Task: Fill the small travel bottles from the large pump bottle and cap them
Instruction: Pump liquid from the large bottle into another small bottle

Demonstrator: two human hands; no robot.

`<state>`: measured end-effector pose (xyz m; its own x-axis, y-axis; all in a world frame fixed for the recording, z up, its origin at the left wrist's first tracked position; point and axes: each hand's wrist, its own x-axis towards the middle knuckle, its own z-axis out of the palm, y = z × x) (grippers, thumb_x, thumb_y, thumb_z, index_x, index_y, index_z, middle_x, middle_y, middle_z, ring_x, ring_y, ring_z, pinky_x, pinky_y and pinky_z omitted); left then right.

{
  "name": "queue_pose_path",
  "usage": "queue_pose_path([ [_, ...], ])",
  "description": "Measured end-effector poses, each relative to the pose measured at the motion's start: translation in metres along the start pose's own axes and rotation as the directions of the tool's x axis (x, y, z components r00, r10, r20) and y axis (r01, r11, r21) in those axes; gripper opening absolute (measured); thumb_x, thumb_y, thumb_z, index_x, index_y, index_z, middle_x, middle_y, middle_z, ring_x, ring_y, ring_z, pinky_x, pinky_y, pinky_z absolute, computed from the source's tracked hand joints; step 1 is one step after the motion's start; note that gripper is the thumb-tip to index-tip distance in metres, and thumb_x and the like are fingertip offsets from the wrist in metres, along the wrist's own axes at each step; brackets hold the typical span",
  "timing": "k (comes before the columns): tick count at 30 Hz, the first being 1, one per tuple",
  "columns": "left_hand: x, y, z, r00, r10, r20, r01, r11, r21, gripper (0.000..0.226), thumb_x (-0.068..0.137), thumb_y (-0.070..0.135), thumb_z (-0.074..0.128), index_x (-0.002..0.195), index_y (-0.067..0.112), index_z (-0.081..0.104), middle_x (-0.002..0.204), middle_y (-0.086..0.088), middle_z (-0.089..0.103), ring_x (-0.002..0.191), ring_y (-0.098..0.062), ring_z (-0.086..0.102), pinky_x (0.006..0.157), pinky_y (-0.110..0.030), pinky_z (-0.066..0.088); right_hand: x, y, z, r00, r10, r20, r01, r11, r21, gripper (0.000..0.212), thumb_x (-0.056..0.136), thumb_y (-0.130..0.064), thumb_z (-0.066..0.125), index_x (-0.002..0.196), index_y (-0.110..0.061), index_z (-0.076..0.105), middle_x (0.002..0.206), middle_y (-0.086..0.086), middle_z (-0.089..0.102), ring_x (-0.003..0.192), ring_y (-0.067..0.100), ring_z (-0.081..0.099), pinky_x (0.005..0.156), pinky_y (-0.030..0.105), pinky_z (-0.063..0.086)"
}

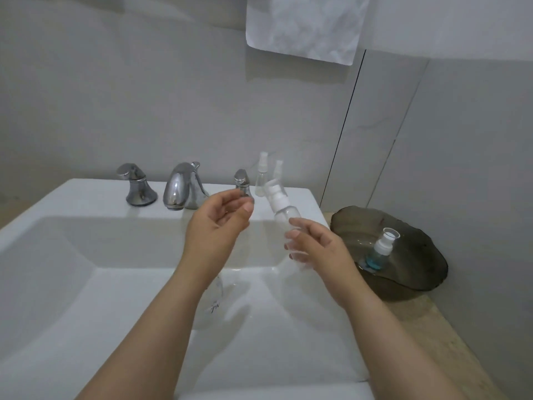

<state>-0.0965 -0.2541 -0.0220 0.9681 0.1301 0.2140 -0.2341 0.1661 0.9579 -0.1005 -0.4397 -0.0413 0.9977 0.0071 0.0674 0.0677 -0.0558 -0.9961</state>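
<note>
My right hand (pixel 313 249) grips a small clear travel bottle (pixel 284 217) by its body, tilted with its white spray top (pixel 277 197) pointing up and left over the sink's right side. The bottle looks empty and is blurred. My left hand (pixel 222 223) hovers just left of the spray top with fingers loosely curled, thumb near the forefinger, nothing visible between them. Two more clear spray bottles (pixel 262 176) (pixel 278 168) stand on the sink's back ledge. Another small bottle (pixel 380 251) with blue liquid in its bottom stands in a dark dish.
The white sink (pixel 72 255) has a chrome tap (pixel 178 187) and two handles (pixel 135 183) (pixel 241 180). A clear object (pixel 215 303) lies in the basin, partly under my left forearm. The dark glass dish (pixel 418 255) sits on the counter at right. A white towel (pixel 305 24) hangs above.
</note>
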Motion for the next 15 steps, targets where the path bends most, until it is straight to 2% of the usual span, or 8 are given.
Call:
queue_pose_path([
  [4,-0.001,0.002,-0.013,0.998,0.027,0.056,-0.03,0.998,0.053,0.032,0.09,0.006,0.068,0.117,0.023,0.061,0.12,-0.005,0.069,0.104,-0.01,0.07,0.101,-0.042,0.054,-0.002,-0.006,-0.002,0.983,0.075,0.167,-0.081,0.996,0.033,0.028,0.087,-0.017,0.067,0.115,-0.023,0.068,0.106,0.003,0.071,0.088,0.014,0.069,0.085,0.032,0.053],
  [7,0.001,0.0,-0.02,0.983,-0.014,0.181,0.002,0.998,0.07,0.048,0.086,-0.004,0.069,0.123,0.023,0.056,0.124,-0.003,0.067,0.094,-0.005,0.071,0.088,-0.025,0.057,-0.003,-0.005,-0.002,0.956,0.101,0.275,-0.106,0.994,0.005,0.038,0.078,-0.022,0.069,0.117,-0.023,0.069,0.103,-0.002,0.072,0.088,0.013,0.067,0.082,0.029,0.05],
  [10,0.007,-0.001,-0.028,0.964,-0.054,0.26,0.023,0.992,0.122,0.055,0.08,-0.012,0.071,0.128,0.013,0.057,0.115,-0.002,0.072,0.09,-0.009,0.072,0.082,-0.022,0.058,-0.001,-0.002,-0.002,0.936,0.116,0.333,-0.113,0.993,-0.029,0.039,0.076,-0.024,0.068,0.115,-0.026,0.07,0.105,-0.002,0.072,0.091,0.014,0.066,0.082,0.028,0.049],
  [15,0.009,-0.002,-0.032,0.958,-0.034,0.285,-0.004,0.991,0.133,0.049,0.074,-0.005,0.075,0.121,0.006,0.064,0.095,-0.002,0.075,0.085,-0.014,0.07,0.079,-0.021,0.056,0.001,0.0,-0.003,0.925,0.105,0.366,-0.11,0.994,-0.009,0.034,0.081,-0.017,0.07,0.114,-0.026,0.071,0.104,-0.001,0.072,0.09,0.014,0.064,0.083,0.028,0.049],
])
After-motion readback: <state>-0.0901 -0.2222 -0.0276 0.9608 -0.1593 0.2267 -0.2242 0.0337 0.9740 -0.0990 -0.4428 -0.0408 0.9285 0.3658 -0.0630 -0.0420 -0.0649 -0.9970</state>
